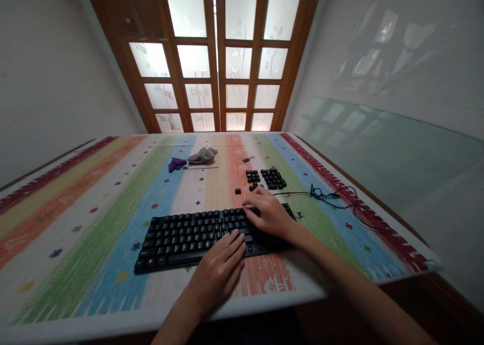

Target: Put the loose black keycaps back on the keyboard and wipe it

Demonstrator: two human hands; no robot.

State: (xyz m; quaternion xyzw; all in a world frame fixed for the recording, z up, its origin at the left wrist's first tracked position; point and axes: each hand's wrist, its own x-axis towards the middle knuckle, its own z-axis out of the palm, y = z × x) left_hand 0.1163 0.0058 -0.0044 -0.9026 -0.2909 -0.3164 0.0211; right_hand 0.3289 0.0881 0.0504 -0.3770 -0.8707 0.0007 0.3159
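A black keyboard lies slightly slanted on the striped cloth, most of its keys in place on the left and middle. Across its lower right keys rests my left hand, fingers stretched out and side by side. My right hand bends over the upper right part, thumb and fingertips close together at the top row; anything between them is too small to make out. That hand and forearm hide much of the keyboard's right end. Just beyond it, loose black keycaps sit in groups, with a single keycap apart to the left.
Farther back lie a grey cloth, a purple cloth, a thin stick and a small dark tool. The keyboard's cable is coiled at right. The striped tablecloth covers the table; walls flank it.
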